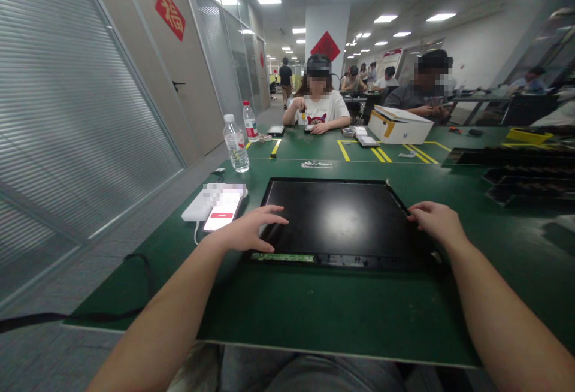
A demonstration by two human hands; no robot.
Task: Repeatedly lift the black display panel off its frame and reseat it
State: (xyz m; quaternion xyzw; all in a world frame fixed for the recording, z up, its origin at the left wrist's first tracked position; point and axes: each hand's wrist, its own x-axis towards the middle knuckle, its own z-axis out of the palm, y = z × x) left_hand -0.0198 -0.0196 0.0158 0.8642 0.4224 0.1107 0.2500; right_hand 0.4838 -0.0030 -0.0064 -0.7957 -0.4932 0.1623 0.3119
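Observation:
A large flat black panel lies on the green table in front of me, with a thin green circuit strip along its near edge. My left hand grips the panel's near left corner, fingers curled over its top. My right hand holds the right edge, fingers bent over it.
A phone on a white power bank lies left of the panel. Two water bottles stand further back. A white box and black trays sit far right. Other people work at the table's far side.

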